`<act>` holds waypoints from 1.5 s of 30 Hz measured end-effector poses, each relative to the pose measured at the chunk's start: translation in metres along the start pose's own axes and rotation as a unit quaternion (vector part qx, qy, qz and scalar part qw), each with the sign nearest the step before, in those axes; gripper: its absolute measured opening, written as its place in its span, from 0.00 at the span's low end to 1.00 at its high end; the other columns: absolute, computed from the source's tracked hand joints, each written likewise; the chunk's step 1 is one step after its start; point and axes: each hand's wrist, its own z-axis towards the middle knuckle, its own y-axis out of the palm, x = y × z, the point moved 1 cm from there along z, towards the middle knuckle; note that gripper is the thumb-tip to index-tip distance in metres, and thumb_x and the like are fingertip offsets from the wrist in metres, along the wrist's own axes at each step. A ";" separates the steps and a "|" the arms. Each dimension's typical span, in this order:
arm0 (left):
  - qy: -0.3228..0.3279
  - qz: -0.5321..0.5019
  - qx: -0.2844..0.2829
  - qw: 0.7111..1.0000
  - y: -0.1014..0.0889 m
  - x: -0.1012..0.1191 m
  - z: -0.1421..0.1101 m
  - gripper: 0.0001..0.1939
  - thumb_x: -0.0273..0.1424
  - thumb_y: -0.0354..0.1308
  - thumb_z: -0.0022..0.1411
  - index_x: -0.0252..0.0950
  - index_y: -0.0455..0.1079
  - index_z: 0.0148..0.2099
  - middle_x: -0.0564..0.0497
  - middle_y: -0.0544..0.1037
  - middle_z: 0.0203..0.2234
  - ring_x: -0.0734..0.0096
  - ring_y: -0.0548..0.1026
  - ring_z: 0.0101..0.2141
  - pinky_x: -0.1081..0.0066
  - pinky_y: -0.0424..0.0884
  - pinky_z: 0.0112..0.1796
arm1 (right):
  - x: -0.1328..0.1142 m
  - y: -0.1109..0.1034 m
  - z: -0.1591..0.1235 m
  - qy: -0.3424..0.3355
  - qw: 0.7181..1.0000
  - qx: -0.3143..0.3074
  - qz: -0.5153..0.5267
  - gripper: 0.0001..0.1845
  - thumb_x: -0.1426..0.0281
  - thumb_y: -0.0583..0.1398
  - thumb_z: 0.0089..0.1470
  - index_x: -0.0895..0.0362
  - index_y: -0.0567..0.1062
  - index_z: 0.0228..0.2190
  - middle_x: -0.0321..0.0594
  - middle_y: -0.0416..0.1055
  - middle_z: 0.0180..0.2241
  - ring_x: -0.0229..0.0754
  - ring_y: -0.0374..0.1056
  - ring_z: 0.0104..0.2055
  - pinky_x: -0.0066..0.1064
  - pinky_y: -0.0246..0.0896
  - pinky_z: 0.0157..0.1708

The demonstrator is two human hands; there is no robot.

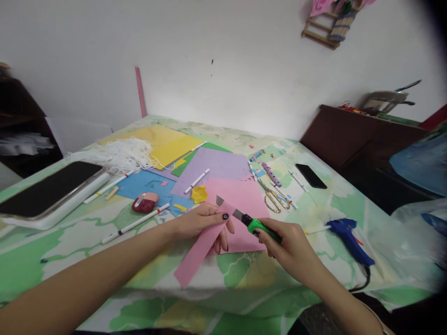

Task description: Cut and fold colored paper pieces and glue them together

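1. The left hand [206, 221] has its thumb and fingers pinched closed on a folded pink strip [197, 260], which slants down toward the near edge of the cloth-covered bench [265, 279]
2. The right hand [288, 239] has its fingers wrapped around a green cutter [267, 229], its blade [238, 214] pointing left
3. The strip hides the middle of the blade; the tip shows beyond it
4. Strip and cutter are held above a pink sheet [244, 200], which overlaps a purple sheet [223, 163]
5. Gold-handled scissors [268, 190] lie just beside the pink sheet, with a blue glue gun [352, 242] farther right
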 end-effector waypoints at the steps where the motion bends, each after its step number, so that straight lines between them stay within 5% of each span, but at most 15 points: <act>1: -0.001 -0.002 -0.003 1.000 0.000 0.000 0.000 0.18 0.40 0.49 0.65 0.28 0.69 0.36 0.40 0.79 0.22 0.68 0.76 0.20 0.73 0.69 0.21 | 0.000 0.000 0.000 -0.004 1.000 0.004 -0.003 0.17 0.62 0.51 0.60 0.59 0.74 0.32 0.34 0.65 0.19 0.34 0.59 0.20 0.26 0.51 0.22; 8: -0.017 -0.009 -0.020 1.000 0.000 0.000 -0.002 0.18 0.40 0.50 0.64 0.28 0.70 0.34 0.41 0.79 0.20 0.67 0.76 0.19 0.74 0.68 0.20 | 0.010 -0.002 -0.004 -0.021 1.000 0.018 -0.002 0.16 0.63 0.52 0.59 0.58 0.75 0.31 0.34 0.66 0.17 0.33 0.58 0.17 0.25 0.52 0.20; 13: -0.040 -0.002 -0.036 0.999 -0.001 -0.001 -0.005 0.18 0.39 0.51 0.63 0.28 0.70 0.33 0.41 0.79 0.20 0.68 0.76 0.20 0.74 0.69 0.21 | 0.043 -0.022 -0.007 0.076 0.989 0.119 0.051 0.18 0.58 0.52 0.57 0.59 0.73 0.35 0.35 0.68 0.18 0.34 0.60 0.16 0.25 0.54 0.18; 18: -0.014 -0.012 0.027 0.999 -0.004 0.002 -0.004 0.16 0.37 0.52 0.64 0.27 0.71 0.36 0.40 0.80 0.25 0.71 0.77 0.20 0.76 0.69 0.21 | 0.074 -0.039 0.008 0.135 0.986 0.076 -0.056 0.15 0.62 0.51 0.57 0.57 0.72 0.35 0.36 0.71 0.20 0.39 0.66 0.20 0.28 0.58 0.23; 22: 0.034 0.027 0.118 0.992 -0.012 0.007 -0.005 0.13 0.34 0.58 0.59 0.26 0.73 0.36 0.41 0.80 0.27 0.72 0.77 0.22 0.78 0.69 0.21 | 0.088 -0.029 0.027 0.100 0.969 0.082 -0.211 0.19 0.75 0.52 0.53 0.60 0.68 0.47 0.47 0.75 0.35 0.46 0.71 0.36 0.32 0.61 0.33; 27: 0.043 0.037 0.165 0.985 -0.017 0.009 -0.005 0.11 0.33 0.58 0.59 0.27 0.72 0.37 0.46 0.78 0.23 0.75 0.75 0.19 0.80 0.66 0.18 | 0.071 -0.013 0.052 0.118 0.936 0.153 -0.293 0.22 0.79 0.52 0.52 0.60 0.69 0.49 0.54 0.71 0.44 0.53 0.67 0.46 0.41 0.60 0.41; 31: 0.022 0.046 0.150 0.987 -0.018 0.006 -0.002 0.11 0.33 0.57 0.59 0.28 0.71 0.37 0.50 0.75 0.18 0.78 0.71 0.14 0.80 0.64 0.16 | 0.019 0.003 0.074 -0.049 0.992 0.113 -0.039 0.15 0.68 0.54 0.56 0.57 0.74 0.44 0.46 0.73 0.43 0.44 0.69 0.42 0.34 0.62 0.40; 35: -0.001 0.103 0.109 0.989 -0.020 0.002 0.000 0.10 0.33 0.56 0.59 0.29 0.70 0.34 0.51 0.74 0.15 0.76 0.70 0.13 0.79 0.63 0.15 | -0.017 0.028 0.096 -0.087 0.987 0.003 0.137 0.11 0.68 0.56 0.53 0.58 0.78 0.30 0.39 0.76 0.29 0.37 0.68 0.30 0.27 0.61 0.29; 39: -0.035 0.130 0.101 0.986 -0.024 0.013 -0.011 0.10 0.34 0.55 0.60 0.31 0.66 0.32 0.50 0.75 0.17 0.76 0.70 0.14 0.79 0.62 0.15 | -0.008 0.036 0.115 -0.040 0.967 0.032 0.249 0.09 0.68 0.59 0.48 0.60 0.76 0.23 0.37 0.70 0.20 0.34 0.63 0.23 0.26 0.56 0.23; 43: -0.024 0.186 0.227 0.956 -0.040 0.044 -0.035 0.13 0.34 0.58 0.56 0.33 0.65 0.41 0.50 0.77 0.23 0.75 0.71 0.17 0.77 0.65 0.18 | 0.024 0.031 0.127 0.029 0.926 0.106 0.362 0.12 0.63 0.61 0.46 0.61 0.74 0.25 0.31 0.63 0.14 0.32 0.57 0.16 0.26 0.52 0.18; 45: 0.012 0.257 0.365 0.895 -0.055 0.057 -0.045 0.13 0.35 0.57 0.56 0.34 0.65 0.42 0.51 0.76 0.25 0.74 0.72 0.19 0.76 0.66 0.19 | 0.035 0.033 0.130 0.041 0.925 0.102 0.364 0.12 0.64 0.61 0.45 0.62 0.75 0.26 0.30 0.61 0.12 0.32 0.56 0.15 0.26 0.51 0.17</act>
